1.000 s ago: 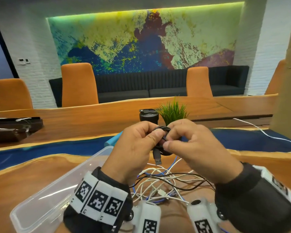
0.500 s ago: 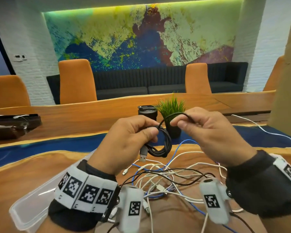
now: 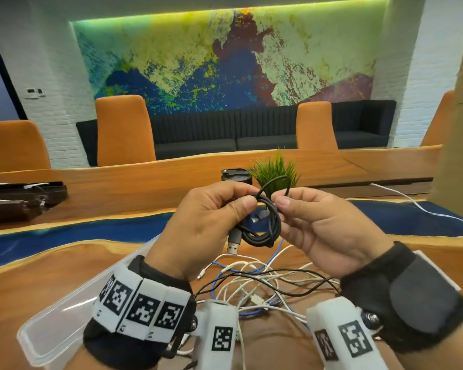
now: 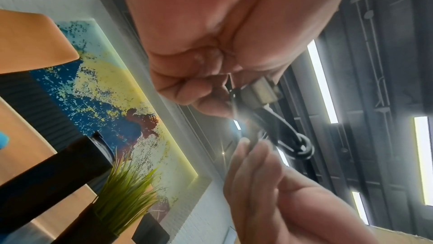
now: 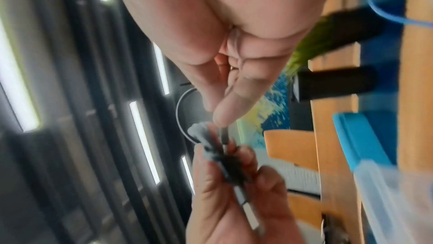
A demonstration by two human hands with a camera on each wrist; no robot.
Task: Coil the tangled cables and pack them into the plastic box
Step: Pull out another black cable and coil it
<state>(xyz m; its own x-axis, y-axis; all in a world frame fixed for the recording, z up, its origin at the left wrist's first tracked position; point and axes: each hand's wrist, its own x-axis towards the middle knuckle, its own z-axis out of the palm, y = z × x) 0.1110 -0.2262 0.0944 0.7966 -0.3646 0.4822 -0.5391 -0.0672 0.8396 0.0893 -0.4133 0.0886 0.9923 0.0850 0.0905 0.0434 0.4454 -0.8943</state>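
A black USB cable point(image 3: 266, 228), wound into a small coil, hangs in the air between both hands above the table. My left hand point(image 3: 214, 222) grips the coil at its top, and the USB plug point(image 3: 234, 243) dangles below it. My right hand point(image 3: 313, 225) pinches the cable's free end, which arches in a loop point(image 3: 277, 182) over the coil. The left wrist view shows the plug point(image 4: 260, 92) under my curled fingers. A tangle of white, blue and black cables point(image 3: 257, 279) lies on the table beneath. The clear plastic box point(image 3: 56, 324) sits at lower left.
A small potted grass plant point(image 3: 274, 173) and a black cylinder point(image 3: 235, 176) stand just behind the hands. A white cable point(image 3: 422, 206) trails off right. Dark trays point(image 3: 19, 198) lie far left. A cardboard panel point(image 3: 460, 129) rises at the right edge. Orange chairs line the far side.
My hands came apart and rose. The right hand drew the free end up and out, then brought it back close to the coil, making a loop above it.
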